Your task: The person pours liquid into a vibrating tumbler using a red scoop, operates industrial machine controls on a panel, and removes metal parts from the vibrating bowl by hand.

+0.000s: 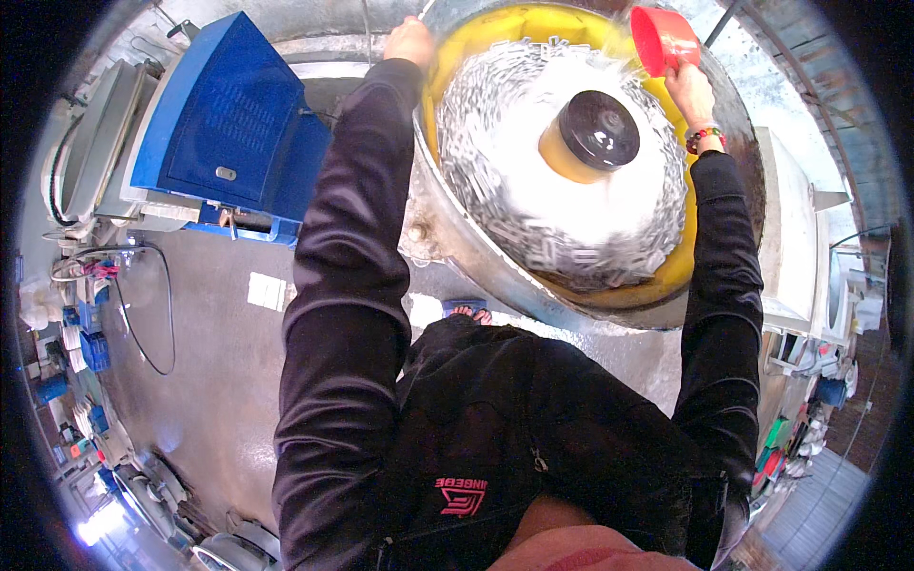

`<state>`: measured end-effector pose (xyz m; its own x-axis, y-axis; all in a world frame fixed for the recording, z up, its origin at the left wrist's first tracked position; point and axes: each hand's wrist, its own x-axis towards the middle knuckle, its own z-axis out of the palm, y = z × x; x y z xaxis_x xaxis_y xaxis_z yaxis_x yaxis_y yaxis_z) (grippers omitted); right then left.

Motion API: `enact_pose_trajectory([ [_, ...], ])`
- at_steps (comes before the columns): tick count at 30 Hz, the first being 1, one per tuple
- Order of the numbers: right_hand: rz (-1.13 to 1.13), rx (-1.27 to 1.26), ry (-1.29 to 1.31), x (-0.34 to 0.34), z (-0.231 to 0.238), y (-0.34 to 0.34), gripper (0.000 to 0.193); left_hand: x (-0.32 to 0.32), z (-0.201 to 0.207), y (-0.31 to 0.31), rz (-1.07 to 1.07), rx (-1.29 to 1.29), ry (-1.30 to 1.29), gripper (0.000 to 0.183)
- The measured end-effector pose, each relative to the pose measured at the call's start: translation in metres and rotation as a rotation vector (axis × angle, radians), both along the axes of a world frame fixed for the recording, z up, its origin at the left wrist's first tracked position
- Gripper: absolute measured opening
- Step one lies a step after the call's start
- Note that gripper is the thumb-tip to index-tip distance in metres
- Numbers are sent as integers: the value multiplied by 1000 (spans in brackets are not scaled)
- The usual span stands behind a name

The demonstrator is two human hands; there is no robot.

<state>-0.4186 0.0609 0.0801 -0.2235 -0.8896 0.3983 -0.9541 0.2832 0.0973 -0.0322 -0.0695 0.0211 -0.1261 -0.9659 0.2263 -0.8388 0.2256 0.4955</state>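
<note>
Over the tub's (692, 259) far right edge, the right hand (692, 92) is gripping a red cup (678, 40), tilted with its mouth facing left. There's a pale blur just beside that mouth, probably water coming out, though I can't swear to it. Fingers seem to hold only the cup's near side, so if it's wet I reckon it could twist loose and drop in. The left hand (409, 43) is at the far left edge, touching the rim I think, but I can't tell if it's grasping anything.

Inside, the grey pieces (458, 133) are streaky around the post (571, 157), so I'd guess they're spinning. Dip the cup too low and they could snatch it or rap those knuckles. The loose bracelet (705, 138) and sleeve (721, 181) near the right edge would worry me too: lean in and they might snag. Splashes could also slick the floor (205, 381) by the near edge.
</note>
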Motion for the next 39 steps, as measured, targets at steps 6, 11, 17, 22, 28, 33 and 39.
enact_pose_trajectory([
  [6, -122, -325, -2016, -5, 6, -15, 11, 0, -2, -3, -31, -1, -23, 25],
  [11, -16, -308, -2265, -25, -10, -30, 10, -6, -3, -5, 15, 73, 30, 27],
  [17, 57, -312, -2577, -32, -16, -26, 10, -4, -8, -10, -8, 89, 58, 27],
  [22, 73, -323, -2428, -23, -3, -5, 13, 5, -34, -26, -58, -85, 48, 20],
  [28, 79, -211, -1042, -29, 6, 16, 28, 1, -39, -30, -84, -137, 43, 25],
  [33, 62, -4, -95, -12, 13, 22, 36, 8, -32, -28, -37, -105, 31, 24],
  [39, -117, -108, -482, -32, 1, 3, 32, -6, 2, 1, 45, 80, 109, 27],
])
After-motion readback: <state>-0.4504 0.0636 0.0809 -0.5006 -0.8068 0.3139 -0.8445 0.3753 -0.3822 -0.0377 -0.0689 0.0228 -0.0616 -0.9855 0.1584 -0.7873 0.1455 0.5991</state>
